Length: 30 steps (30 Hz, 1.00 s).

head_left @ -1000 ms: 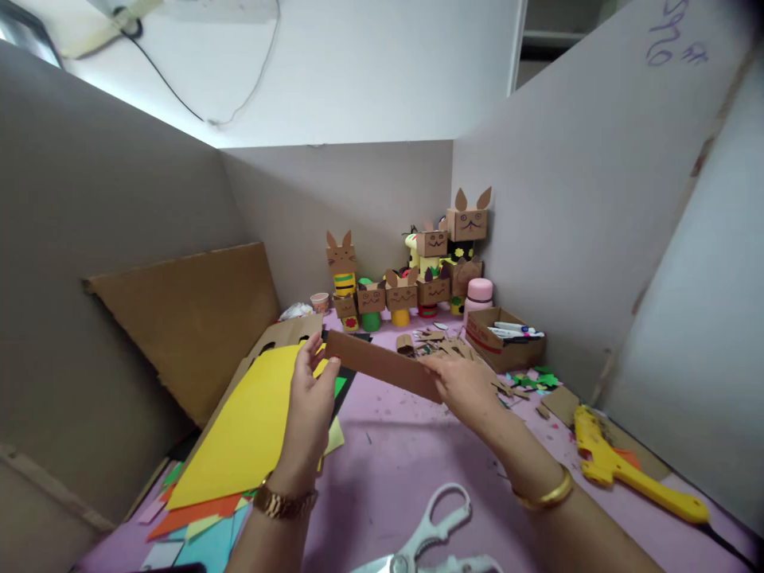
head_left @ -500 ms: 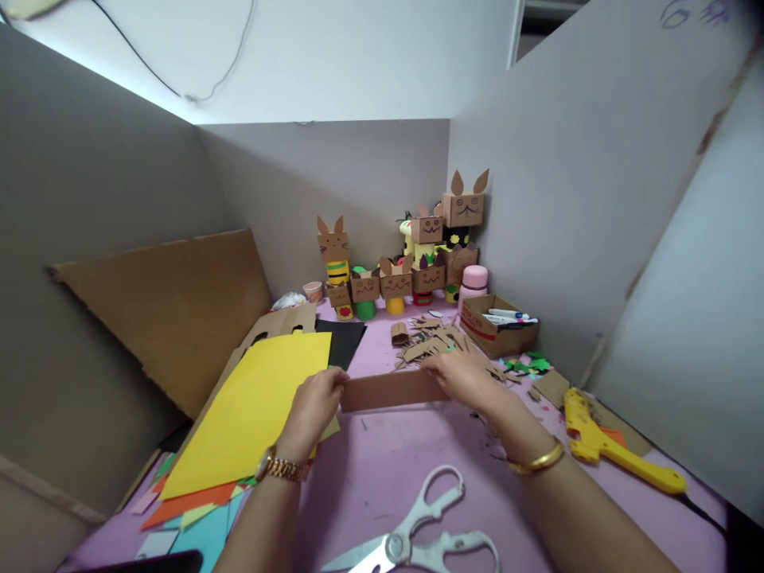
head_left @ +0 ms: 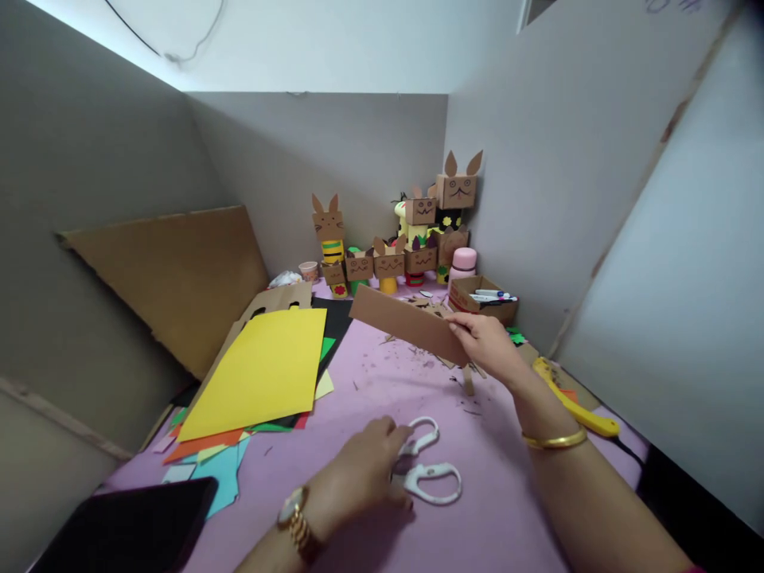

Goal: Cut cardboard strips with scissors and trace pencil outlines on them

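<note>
My right hand [head_left: 486,342] pinches a long brown cardboard strip [head_left: 406,322] near its right end, holding it tilted above the table. Its left end is free and higher. Below, my left hand [head_left: 373,461] reaches over white-handled scissors [head_left: 435,483] lying on the pink tabletop. The thumb and fingers are apart and curved around the middle of the scissors, hiding the blades and pivot. Both handle loops show to the right of the fingers. Whether the fingers press on the scissors is hard to see.
Yellow sheets [head_left: 256,374] and coloured paper lie left, by a dark tablet-like device [head_left: 131,521]. Cardboard animal figures [head_left: 389,263] stand at the back. Cardboard scraps lie behind the strip. A box of pens [head_left: 483,298] and a yellow glue gun [head_left: 573,402] are right.
My left hand has let go of the strip and come down toward me to the scissors. The strip has tilted, its left end rising, in my right hand. The view has tipped downward.
</note>
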Each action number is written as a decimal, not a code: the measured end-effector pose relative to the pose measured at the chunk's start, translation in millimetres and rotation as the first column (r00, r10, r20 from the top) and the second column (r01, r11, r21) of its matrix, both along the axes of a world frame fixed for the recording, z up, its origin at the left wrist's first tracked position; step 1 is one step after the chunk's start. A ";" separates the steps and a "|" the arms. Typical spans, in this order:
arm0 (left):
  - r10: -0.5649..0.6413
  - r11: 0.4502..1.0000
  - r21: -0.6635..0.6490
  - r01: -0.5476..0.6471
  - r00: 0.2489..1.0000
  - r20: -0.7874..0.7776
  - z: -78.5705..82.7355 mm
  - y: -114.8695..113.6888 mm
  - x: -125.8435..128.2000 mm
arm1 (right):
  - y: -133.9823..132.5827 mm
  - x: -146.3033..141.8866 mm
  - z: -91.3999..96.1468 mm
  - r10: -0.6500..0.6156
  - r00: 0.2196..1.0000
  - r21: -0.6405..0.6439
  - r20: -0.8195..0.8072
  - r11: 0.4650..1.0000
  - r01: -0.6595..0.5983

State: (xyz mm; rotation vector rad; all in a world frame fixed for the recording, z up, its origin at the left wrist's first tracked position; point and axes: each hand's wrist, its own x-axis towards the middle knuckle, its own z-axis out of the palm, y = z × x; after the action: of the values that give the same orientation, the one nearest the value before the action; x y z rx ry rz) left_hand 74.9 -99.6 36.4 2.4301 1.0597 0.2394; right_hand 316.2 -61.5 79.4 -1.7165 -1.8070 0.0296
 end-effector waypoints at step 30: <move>0.460 0.856 -0.112 -0.504 0.647 0.607 -36.5 -32.9 -60.7 | -73.4 -45.2 -56.6 0.428 0.904 -0.191 0.020 0.889 -0.417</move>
State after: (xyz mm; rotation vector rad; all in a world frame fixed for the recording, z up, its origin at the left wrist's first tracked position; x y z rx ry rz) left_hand 14.2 -132.6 -0.2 1.8185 1.3520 1.1844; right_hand 271.0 -134.8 22.8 -1.4169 -2.2548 0.3388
